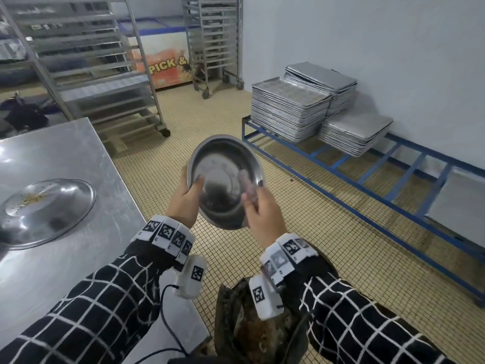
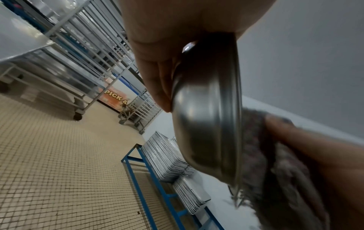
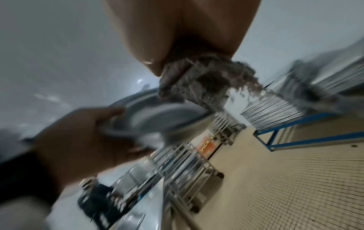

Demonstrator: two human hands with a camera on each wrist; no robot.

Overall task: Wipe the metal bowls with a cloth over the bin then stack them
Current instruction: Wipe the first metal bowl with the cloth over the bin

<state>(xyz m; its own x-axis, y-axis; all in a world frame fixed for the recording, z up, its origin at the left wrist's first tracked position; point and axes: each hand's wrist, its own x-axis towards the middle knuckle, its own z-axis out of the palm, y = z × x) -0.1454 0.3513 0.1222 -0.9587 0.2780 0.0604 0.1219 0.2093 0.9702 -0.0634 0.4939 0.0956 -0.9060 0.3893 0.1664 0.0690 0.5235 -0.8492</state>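
I hold a round metal bowl [image 1: 223, 179] tilted towards me at chest height, above the tiled floor. My left hand [image 1: 185, 198] grips its left rim, thumb inside and fingers [image 2: 157, 70] behind the outer wall [image 2: 206, 116]. My right hand [image 1: 262, 208] clutches a dark, frayed cloth [image 1: 248, 185] against the bowl's right inner side. The cloth [image 3: 202, 84] is bunched in the fingers over the bowl [image 3: 157, 118]. A dark bin [image 1: 236, 324] with rubbish sits low beneath my right wrist, nearer to me than the bowl.
A steel table [image 1: 65, 158] stands at my left with a large upturned metal dish [image 1: 44, 211] on it. Wheeled tray racks [image 1: 105, 74] stand behind. A low blue frame [image 1: 367, 179] along the right wall carries stacks of baking trays [image 1: 288, 109].
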